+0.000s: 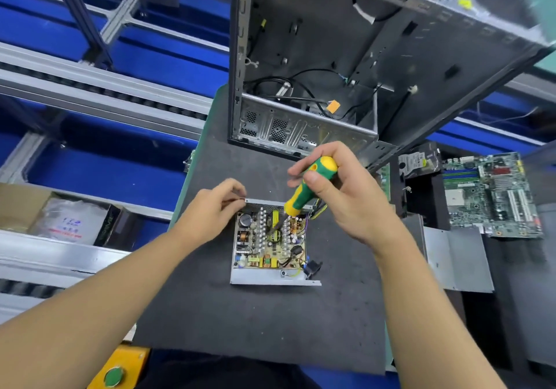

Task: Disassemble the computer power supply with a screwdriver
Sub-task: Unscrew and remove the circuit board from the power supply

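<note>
The power supply sits open on the mat just in front of the computer case. The right hand grips the screwdriver, tip down among the board parts, while the left hand pinches the box's far corner. I think a board screw comes next, so keep the tip straight.

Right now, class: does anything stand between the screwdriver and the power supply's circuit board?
Nothing visible does. The power supply has no cover over it, so the screwdriver, gripped by the right hand, reaches down to the circuit board. The left hand pinches the power supply's far left corner, off to the side.
</note>
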Motion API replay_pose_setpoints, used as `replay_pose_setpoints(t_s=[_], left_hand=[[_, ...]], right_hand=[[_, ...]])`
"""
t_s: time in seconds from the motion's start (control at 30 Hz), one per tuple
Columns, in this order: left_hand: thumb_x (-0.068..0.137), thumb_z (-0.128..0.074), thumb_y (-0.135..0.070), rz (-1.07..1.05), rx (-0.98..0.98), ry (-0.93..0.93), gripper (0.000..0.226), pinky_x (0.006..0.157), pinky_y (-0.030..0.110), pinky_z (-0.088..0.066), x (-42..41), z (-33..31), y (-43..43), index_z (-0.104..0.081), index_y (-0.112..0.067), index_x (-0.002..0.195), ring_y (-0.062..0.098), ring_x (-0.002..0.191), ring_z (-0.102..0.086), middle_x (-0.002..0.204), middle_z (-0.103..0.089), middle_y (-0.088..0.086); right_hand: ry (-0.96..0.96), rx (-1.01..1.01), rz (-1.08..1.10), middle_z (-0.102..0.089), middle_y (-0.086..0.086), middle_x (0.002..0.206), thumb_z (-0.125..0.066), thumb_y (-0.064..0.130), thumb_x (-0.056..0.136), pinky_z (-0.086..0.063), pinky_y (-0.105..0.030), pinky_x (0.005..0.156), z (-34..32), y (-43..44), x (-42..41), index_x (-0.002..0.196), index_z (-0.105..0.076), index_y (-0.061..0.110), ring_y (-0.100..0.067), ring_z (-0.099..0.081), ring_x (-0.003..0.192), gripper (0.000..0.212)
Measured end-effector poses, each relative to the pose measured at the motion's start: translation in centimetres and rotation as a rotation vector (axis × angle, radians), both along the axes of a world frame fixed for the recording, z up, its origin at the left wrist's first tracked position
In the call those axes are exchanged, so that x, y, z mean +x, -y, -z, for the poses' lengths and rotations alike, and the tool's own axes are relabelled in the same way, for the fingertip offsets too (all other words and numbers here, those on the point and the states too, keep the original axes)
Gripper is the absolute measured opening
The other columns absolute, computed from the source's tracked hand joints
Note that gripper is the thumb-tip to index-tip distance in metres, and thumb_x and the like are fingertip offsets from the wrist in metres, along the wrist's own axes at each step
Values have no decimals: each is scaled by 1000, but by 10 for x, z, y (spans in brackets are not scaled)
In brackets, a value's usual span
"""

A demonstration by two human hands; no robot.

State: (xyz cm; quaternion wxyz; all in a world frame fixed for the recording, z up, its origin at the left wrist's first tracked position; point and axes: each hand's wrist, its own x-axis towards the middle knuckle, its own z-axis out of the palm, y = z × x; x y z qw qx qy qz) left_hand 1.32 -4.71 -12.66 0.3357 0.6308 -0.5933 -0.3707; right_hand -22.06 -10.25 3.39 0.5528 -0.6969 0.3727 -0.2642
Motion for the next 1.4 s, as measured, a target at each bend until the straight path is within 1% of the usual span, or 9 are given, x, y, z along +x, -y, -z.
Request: replay_pose_setpoints(t_s=[0.17,0.37,0.5,0.63,0.9,1.0,1.07,1.2,1.4], left_hand=[[96,-66,-20,100,125,-34,23,84,5,-43,12,6,-6,-64,-41,106,-13,99,-63,101,-71,-24],[91,-68,-14,231,131,18,45,87,11,-40,17,13,-24,-52,-53,106,-16,100,-54,100,-56,-46],[90,-68,-15,262,153,52,61,99,19,-36,18,23,-30,-44,-41,139,-7,121,-47,129,-51,-37],[90,-69,-16,248,172,65,72,103,22,-37,17,26,-31,-37,-41,148,-5,127,-44,144,-49,-23],[87,-70,-10,166,100,14,56,104,25,-42,12,32,-43,-46,-25,136,5,124,-52,132,-54,-11],[82,-70,-8,117,-11,84,35,86,28,-50,16,34,-59,-53,-27,106,5,98,-56,105,-50,-13],[79,-68,-14,228,-29,185,21,79,29,-47,18,34,-66,-59,-29,90,2,86,-54,91,-52,-18],[80,-66,-34,317,0,301,17,88,26,-35,15,36,-71,-71,-34,96,-3,96,-50,98,-60,-21],[83,-73,-38,242,-17,322,5,82,28,-31,4,36,-73,-71,-35,86,-4,86,-44,84,-56,-23]], right_hand=[[-133,-45,-140,-68,5,104,-57,41,93,-61,-41,70,10,-19,34,103,-49,36,-20,-72,89,14],[-299,11,-270,-68,2,97,-53,42,95,-57,-54,74,43,-38,60,103,-45,38,-21,-71,82,12],[-369,-57,-277,-66,7,98,-54,31,99,-54,-52,78,49,-41,59,104,-44,35,-23,-65,86,12],[-401,-69,-259,-66,3,95,-55,31,99,-53,-50,79,49,-44,58,105,-45,34,-21,-62,87,12],[-382,-87,-311,-60,17,99,-56,24,99,-51,-38,82,49,-57,54,105,-48,30,-12,-58,91,12],[-399,-103,-319,-61,17,96,-56,27,99,-49,-33,81,50,-60,53,104,-47,33,-9,-57,90,12],[-397,-107,-317,-62,16,95,-55,28,99,-48,-30,79,49,-60,54,103,-46,34,-9,-57,88,11],[-422,-126,-303,-61,11,94,-54,30,99,-45,-30,70,47,-59,55,103,-45,37,-12,-54,82,12],[-444,-127,-314,-60,14,100,-55,26,99,-49,-39,84,45,-65,54,104,-47,33,-14,-56,91,12]])
